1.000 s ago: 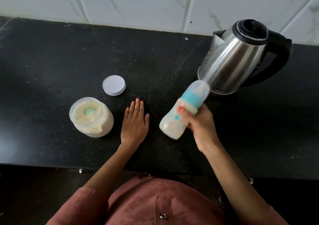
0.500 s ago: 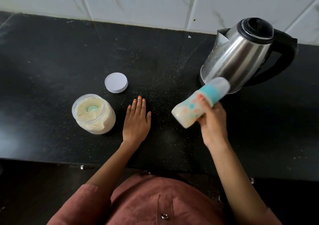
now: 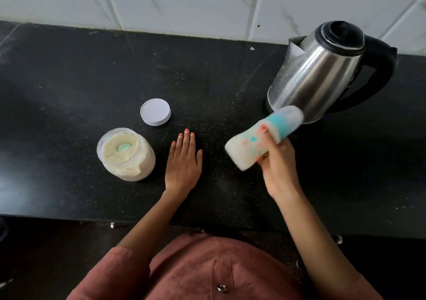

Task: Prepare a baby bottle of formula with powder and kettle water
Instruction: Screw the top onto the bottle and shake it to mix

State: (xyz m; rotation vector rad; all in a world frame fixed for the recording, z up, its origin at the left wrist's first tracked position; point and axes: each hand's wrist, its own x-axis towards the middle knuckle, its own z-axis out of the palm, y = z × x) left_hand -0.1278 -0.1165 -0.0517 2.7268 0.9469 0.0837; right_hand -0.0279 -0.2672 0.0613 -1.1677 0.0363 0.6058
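My right hand (image 3: 280, 168) grips a baby bottle (image 3: 246, 147) of milky liquid, with a teal collar and clear cap. The bottle is tilted, cap pointing up-right toward the kettle, and it is motion-blurred. Behind it on the black counter stands the steel kettle (image 3: 322, 74), with a black lid and handle. My left hand (image 3: 184, 161) lies flat on the counter, fingers together, holding nothing. Left of it sits an open jar of cream formula powder (image 3: 125, 154) with a teal scoop sunk in it. The jar's white lid (image 3: 155, 111) lies just behind.
The black counter (image 3: 69, 80) meets a white tiled wall (image 3: 207, 2) at the back. Its front edge runs just in front of my body, with dark cabinet fronts below.
The bottle has swung in my right hand from steeper to flatter, and shifted right toward the kettle. My left hand has stayed flat on the counter.
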